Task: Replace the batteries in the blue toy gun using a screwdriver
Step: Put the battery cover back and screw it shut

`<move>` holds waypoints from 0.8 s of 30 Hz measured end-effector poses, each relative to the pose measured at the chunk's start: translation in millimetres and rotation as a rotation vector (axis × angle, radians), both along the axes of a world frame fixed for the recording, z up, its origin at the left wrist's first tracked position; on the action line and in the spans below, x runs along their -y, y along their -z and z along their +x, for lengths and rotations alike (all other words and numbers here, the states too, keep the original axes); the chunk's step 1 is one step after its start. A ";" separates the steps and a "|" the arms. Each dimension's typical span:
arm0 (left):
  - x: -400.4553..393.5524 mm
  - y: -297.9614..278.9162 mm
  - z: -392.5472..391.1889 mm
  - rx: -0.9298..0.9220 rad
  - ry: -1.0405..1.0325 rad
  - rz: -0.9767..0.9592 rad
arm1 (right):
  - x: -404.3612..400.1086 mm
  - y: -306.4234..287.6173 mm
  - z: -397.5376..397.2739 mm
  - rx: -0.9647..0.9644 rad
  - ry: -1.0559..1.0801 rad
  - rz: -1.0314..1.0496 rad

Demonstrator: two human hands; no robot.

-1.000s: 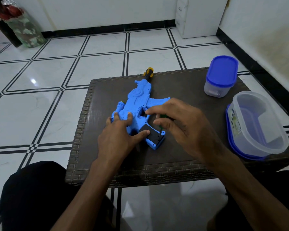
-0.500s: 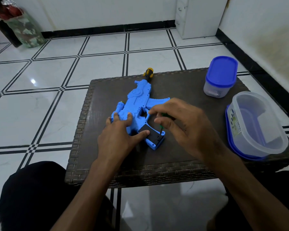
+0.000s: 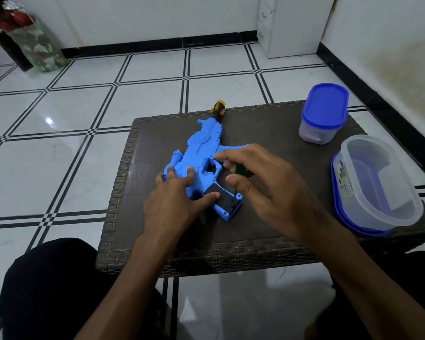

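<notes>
The blue toy gun (image 3: 201, 158) lies flat on the table (image 3: 268, 133), grip end toward the person, with the black battery cover (image 3: 219, 197) facing up. The step in hand looks like turning the cover's screw. To do it well, keep the screwdriver (image 3: 241, 171) upright over the screw near the cover's lower right corner, press down firmly, and turn slowly so the tip does not slip.

The right hand (image 3: 263, 185) pinches the screwdriver's green handle between curled fingers and thumb, its thin shaft reaching down to the cover. The left hand (image 3: 174, 195) lies spread, fingers straight, pressing the gun's body, thumb on the cover's edge.
</notes>
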State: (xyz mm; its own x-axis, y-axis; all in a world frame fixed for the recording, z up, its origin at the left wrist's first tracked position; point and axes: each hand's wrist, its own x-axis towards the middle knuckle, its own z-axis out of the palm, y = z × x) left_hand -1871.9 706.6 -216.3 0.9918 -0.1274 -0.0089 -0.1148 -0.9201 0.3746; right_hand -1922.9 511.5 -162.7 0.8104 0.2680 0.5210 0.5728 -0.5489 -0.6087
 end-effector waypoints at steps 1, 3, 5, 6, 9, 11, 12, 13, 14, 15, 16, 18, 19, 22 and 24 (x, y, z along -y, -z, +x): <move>0.2 0.1 0.1 -0.001 -0.001 -0.001 | -0.1 -0.4 -0.5 -0.019 -0.034 0.029; 0.6 0.0 0.2 -0.006 -0.006 0.005 | 0.7 -1.1 -0.5 -0.040 -0.092 0.079; 1.3 -0.8 -0.1 -0.007 -0.005 0.012 | 1.1 -1.4 0.0 -0.063 -0.109 0.116; 1.3 -0.8 0.0 -0.003 -0.002 0.016 | 1.1 -1.5 0.3 -0.070 -0.100 0.123; 0.5 -0.1 0.7 -0.001 0.003 0.020 | 1.0 -0.8 1.6 -0.036 -0.034 0.082; 0.3 0.4 1.0 -0.003 0.003 0.014 | 0.5 0.2 2.4 0.000 0.014 0.041; 0.3 0.4 0.8 -0.002 0.002 0.011 | 0.3 0.7 2.5 0.020 0.039 0.019; 0.2 0.5 0.8 -0.002 0.002 0.009 | 0.0 1.1 2.5 0.038 0.061 -0.002; 0.2 0.4 0.7 -0.003 0.000 0.005 | 0.0 1.5 2.3 0.045 0.073 -0.015; 0.3 0.3 0.7 -0.006 -0.003 0.000 | -0.1 1.5 1.7 0.039 0.068 -0.008; 0.2 0.3 0.6 -0.009 -0.005 -0.006 | 0.0 1.0 0.9 0.023 0.047 0.017; 0.6 -0.1 0.4 -0.014 -0.006 -0.015 | 0.3 -0.2 -0.3 0.000 0.000 0.078; 0.8 -0.4 0.3 -0.015 -0.005 -0.015 | 0.5 -1.1 -0.7 -0.007 -0.011 0.101; 0.9 -1.1 0.0 -0.015 -0.006 -0.008 | 0.9 -1.4 0.8 0.000 0.019 0.087; 0.5 -0.9 0.1 -0.010 -0.005 -0.007 | 1.5 -0.2 2.7 0.047 0.049 0.020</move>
State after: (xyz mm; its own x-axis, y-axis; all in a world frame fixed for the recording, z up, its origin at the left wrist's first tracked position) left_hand -1871.8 706.1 -215.4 0.9923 -0.1229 -0.0183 -0.1066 -0.9180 0.3819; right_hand -1920.2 510.0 -162.5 0.7968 0.2179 0.5636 0.5737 -0.5654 -0.5926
